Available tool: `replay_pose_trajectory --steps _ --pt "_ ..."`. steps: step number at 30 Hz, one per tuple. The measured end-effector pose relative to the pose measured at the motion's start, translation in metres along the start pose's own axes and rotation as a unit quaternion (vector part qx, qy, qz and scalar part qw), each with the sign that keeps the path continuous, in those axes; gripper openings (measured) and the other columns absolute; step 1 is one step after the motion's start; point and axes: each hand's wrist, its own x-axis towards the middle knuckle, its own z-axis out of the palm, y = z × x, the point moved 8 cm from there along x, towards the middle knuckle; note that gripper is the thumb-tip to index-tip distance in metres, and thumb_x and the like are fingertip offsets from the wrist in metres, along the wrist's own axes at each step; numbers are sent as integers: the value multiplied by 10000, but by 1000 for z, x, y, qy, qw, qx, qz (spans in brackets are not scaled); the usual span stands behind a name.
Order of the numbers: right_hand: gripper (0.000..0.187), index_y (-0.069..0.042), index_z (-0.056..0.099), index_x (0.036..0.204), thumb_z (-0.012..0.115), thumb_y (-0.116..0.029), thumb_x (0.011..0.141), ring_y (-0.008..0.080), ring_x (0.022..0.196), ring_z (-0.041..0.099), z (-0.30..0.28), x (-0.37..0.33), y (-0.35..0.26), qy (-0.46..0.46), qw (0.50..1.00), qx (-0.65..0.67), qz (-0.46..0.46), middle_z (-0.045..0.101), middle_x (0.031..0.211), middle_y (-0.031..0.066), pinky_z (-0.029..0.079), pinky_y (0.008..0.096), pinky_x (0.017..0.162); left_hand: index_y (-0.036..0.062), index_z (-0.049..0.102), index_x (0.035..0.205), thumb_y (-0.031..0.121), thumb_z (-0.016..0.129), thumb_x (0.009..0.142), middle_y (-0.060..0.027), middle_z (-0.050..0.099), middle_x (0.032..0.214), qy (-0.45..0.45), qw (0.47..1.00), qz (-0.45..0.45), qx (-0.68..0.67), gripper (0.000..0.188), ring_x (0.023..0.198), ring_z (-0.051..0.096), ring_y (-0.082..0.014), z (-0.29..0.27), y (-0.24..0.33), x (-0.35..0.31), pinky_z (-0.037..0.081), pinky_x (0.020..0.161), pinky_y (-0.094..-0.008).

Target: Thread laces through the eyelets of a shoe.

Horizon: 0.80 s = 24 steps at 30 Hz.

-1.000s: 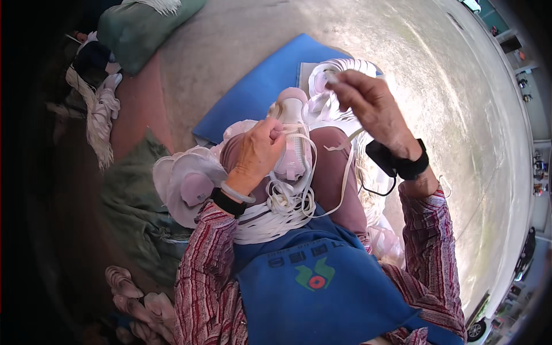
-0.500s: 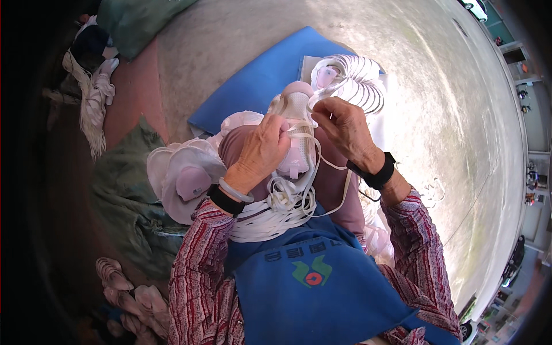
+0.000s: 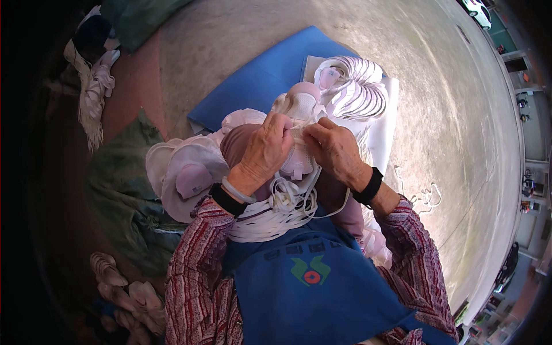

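Observation:
A white shoe upper point(image 3: 301, 106) with a pale pink tongue point(image 3: 297, 165) lies over my knees, its toe pointing away from me. My left hand point(image 3: 265, 148) is closed at the upper's left eyelet edge, fingers curled and fingertips partly hidden. Over the right eyelet edge my right hand point(image 3: 334, 148) pinches a white shoelace, most of which its fingers cover. Both hands almost meet above the lacing opening. A bundle of flat white laces point(image 3: 267, 221) rests on my lap below the tongue, with a looped knot on top.
Stacked white uppers point(image 3: 198, 158) lean by my left knee. Another fanned stack point(image 3: 359, 86) lies ahead on a board beside a blue sheet point(image 3: 259, 80). Green cloth point(image 3: 129, 195) and loose shoe parts point(image 3: 138, 302) lie left. A lace point(image 3: 428, 195) trails on the floor at right.
My right hand has moved left and slightly down, from beside the upper to over its lacing opening. The lace loop at right has drawn in. My left hand stays nearly in place.

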Motion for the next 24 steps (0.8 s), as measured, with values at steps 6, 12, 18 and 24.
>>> replay_pose_trajectory --steps 6,12,18,24 --pt "81 -68 652 922 630 -118 863 363 738 643 -2 15 4 38 999 33 1 611 840 133 513 453 629 -11 521 1016 -7 585 851 -188 583 900 -7 1000 -8 -8 177 797 617 -350 3 -3 -1 494 707 -416" --pt "73 -53 633 935 639 -80 868 348 742 647 0 17 -4 47 998 -8 27 610 873 133 521 417 643 -15 525 1014 -9 582 856 -188 583 894 6 1000 -3 -12 168 792 622 -354 2 -2 -1 495 702 -420" --pt "102 -98 603 948 633 -130 855 331 714 649 8 9 -8 41 998 -41 -36 603 893 87 516 441 580 -17 521 1022 -4 579 870 -196 584 910 4 1000 7 -13 163 829 621 -376 1 2 0 495 718 -431" --pt "162 -94 611 974 654 -134 824 326 763 651 10 8 -8 28 999 -30 -31 593 918 95 527 430 599 -17 520 1027 -16 573 873 -200 586 926 16 1000 18 -15 163 846 620 -378 -2 2 0 495 727 -430"
